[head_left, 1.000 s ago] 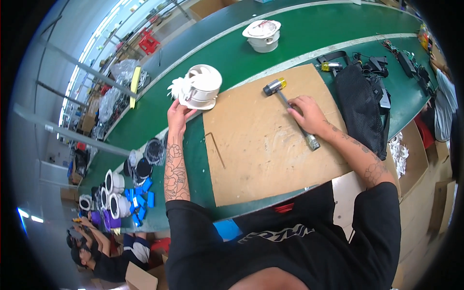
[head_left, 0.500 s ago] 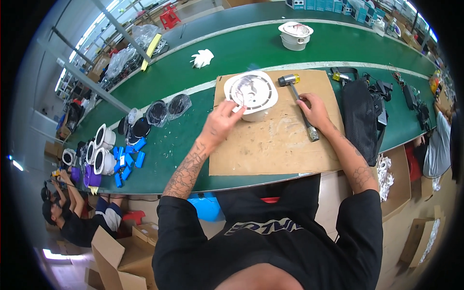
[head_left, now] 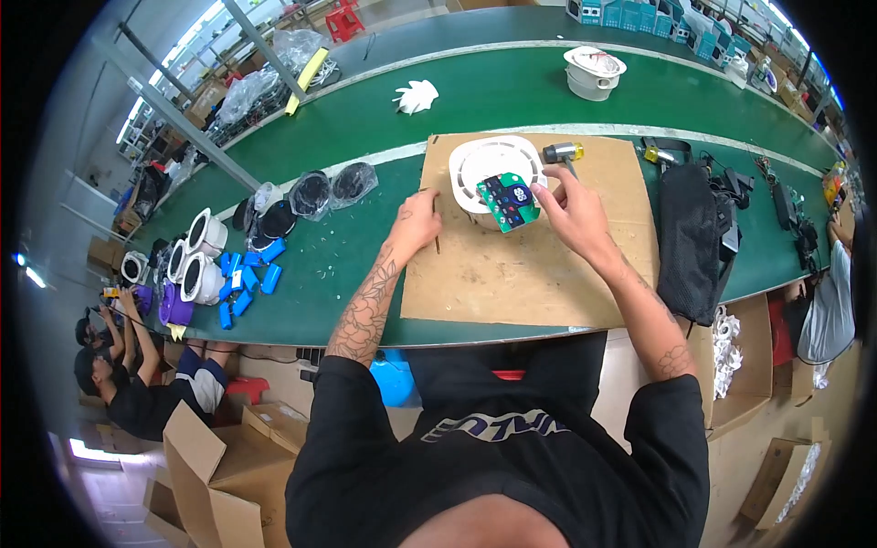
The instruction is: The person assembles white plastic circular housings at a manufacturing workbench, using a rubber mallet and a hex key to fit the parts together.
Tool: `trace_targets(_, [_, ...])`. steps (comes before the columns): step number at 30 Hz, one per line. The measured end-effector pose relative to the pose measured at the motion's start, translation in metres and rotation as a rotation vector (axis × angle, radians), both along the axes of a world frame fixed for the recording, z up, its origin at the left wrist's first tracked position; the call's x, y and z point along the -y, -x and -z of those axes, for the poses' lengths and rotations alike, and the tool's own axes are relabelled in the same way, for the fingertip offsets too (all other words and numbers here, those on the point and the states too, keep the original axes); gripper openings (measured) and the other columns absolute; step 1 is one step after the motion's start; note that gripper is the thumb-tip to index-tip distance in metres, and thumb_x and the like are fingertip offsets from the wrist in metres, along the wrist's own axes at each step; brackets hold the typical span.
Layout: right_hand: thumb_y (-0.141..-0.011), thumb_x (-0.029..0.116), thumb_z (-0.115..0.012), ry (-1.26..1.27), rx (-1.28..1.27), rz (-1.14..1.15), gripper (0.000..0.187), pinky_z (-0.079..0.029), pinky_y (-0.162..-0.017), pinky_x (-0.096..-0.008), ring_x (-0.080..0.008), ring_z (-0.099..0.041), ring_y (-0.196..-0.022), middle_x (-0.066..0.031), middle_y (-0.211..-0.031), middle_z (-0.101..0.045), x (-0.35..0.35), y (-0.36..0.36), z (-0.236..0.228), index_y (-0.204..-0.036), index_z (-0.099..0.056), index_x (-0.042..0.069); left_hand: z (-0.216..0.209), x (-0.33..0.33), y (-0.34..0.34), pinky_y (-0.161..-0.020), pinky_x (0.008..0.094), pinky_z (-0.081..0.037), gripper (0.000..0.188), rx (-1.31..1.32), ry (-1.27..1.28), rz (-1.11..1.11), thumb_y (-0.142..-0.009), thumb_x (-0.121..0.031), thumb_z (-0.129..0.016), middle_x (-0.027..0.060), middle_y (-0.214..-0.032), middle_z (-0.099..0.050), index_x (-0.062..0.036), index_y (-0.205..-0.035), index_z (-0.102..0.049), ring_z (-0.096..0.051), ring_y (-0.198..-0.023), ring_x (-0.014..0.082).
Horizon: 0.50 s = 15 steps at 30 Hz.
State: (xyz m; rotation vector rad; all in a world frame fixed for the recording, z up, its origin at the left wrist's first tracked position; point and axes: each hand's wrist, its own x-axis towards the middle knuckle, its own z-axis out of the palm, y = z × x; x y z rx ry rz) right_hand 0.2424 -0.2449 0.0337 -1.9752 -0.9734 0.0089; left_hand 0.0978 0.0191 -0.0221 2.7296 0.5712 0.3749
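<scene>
A green circuit board (head_left: 509,202) with a dark blue patch is tilted over the front of a round-cornered white housing (head_left: 484,152) with a slotted ring. My right hand (head_left: 577,217) pinches the board's right edge with the thumb, its other fingers curled above. At the cardboard's left edge, my left hand (head_left: 418,221) has its fingers curled closed. A thin dark strip shows just below those fingers; I cannot make out what it is or whether it is held. Beyond my right hand lies a hammer (head_left: 561,152) with a yellow-ended head, its handle mostly hidden.
A cardboard sheet (head_left: 512,297) covers the green bench. On the left are blue packs (head_left: 245,279), white-rimmed round parts (head_left: 203,277) and bagged dark discs. A black bag (head_left: 687,242) and adapters lie right. Farther back are a white glove (head_left: 417,97) and another white housing (head_left: 591,75).
My right hand has left the hammer's handle and now holds the circuit board over the housing. My left hand has moved away from the housing to the cardboard's left edge.
</scene>
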Motion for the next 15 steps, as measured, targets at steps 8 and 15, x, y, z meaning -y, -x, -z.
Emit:
trace_targets(8, [-0.087,0.034,-0.068,0.261,0.272,0.269,0.044,-0.052,-0.077,-0.0472,-0.0386,-0.066,-0.084,-0.0207,-0.085,-0.068,0.051,-0.029,0.041,-0.111,-0.061,-0.001,-0.061,-0.030,-0.005,-0.073,0.0348,-0.058,0.039,0.226,0.554,-0.132,-0.079,-0.005,-0.068,0.0122,-0.078,-0.068,0.0047,-0.115,-0.060,-0.071,-0.081,0.0211])
trace_targets(15, [-0.084,0.028,-0.068,0.565,0.062,0.183,0.036,-0.052,-0.076,-0.0482,-0.0398,-0.067,-0.084,-0.0229,-0.087,-0.068,0.056,-0.034,0.039,-0.102,-0.057,-0.001,-0.116,0.029,-0.047,-0.077,0.0295,-0.060,0.011,0.762,0.956,0.264,-0.093,0.001,-0.058,0.0116,-0.098,-0.064,0.0051,-0.104,-0.058,-0.070,-0.087,0.0196])
